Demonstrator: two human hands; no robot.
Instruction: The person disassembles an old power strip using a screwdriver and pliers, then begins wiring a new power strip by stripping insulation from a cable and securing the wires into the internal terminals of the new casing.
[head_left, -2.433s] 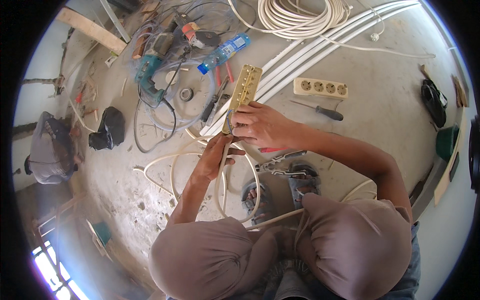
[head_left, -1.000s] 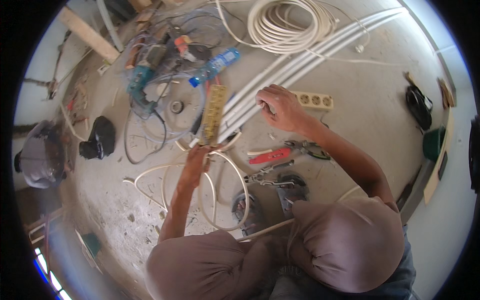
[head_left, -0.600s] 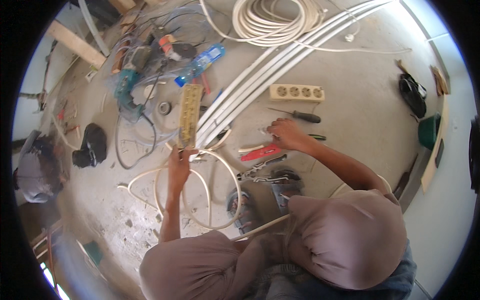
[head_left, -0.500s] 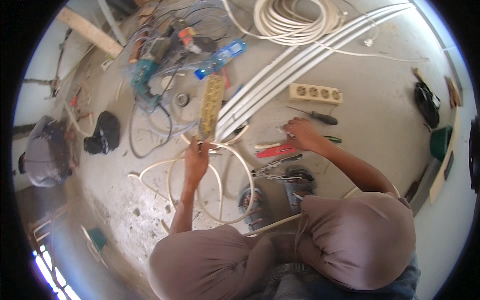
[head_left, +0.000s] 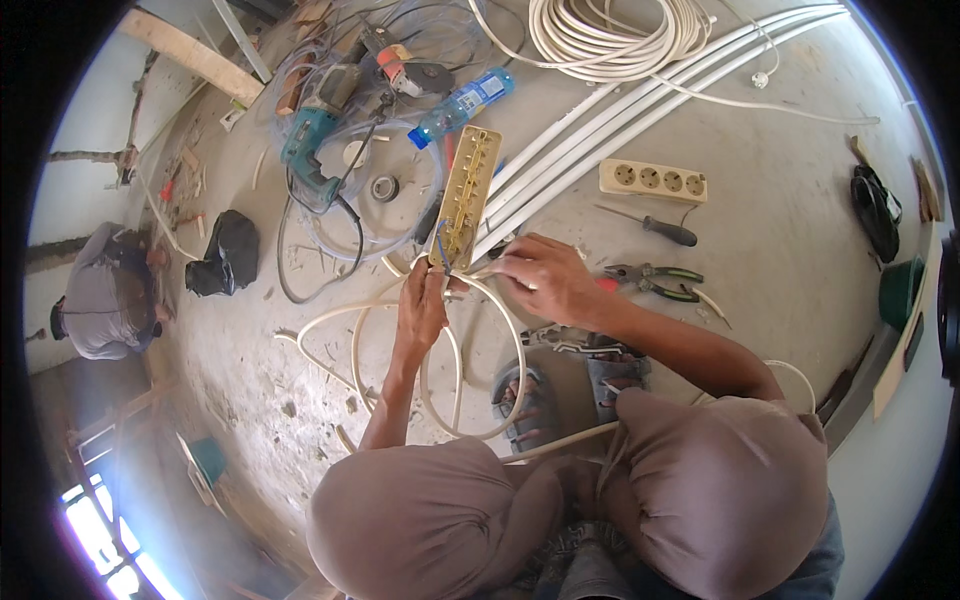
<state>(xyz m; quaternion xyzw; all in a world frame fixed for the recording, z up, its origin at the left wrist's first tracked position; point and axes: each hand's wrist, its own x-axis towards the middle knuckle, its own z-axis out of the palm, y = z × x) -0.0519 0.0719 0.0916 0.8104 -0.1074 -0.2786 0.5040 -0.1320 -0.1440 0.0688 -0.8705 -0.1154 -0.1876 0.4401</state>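
Note:
My left hand [head_left: 424, 305] is closed round the lower end of an opened power strip housing [head_left: 472, 178], cream-coloured with brass contact rails inside. A white cable [head_left: 518, 350] loops below this hand, and a short blue wire shows at the strip's lower end. Just right of that end is my right hand [head_left: 548, 278], its fingers pinched together. Whatever they hold is too small to make out. Beyond my right wrist lie pliers with green and black handles [head_left: 655, 280]. A red-handled tool [head_left: 606, 285] is mostly hidden under my right hand.
Ahead lie white conduit pipes [head_left: 610, 125], a cable coil [head_left: 610, 40], a socket strip cover [head_left: 653, 181] and a screwdriver [head_left: 660, 228]. A bottle [head_left: 462, 107], a drill [head_left: 318, 150] and an angle grinder [head_left: 400, 65] sit at far left. Another person [head_left: 105, 290] crouches at left.
My right hand has moved left, from over the tools to beside the strip's lower end, uncovering the pliers. My left hand still holds the strip.

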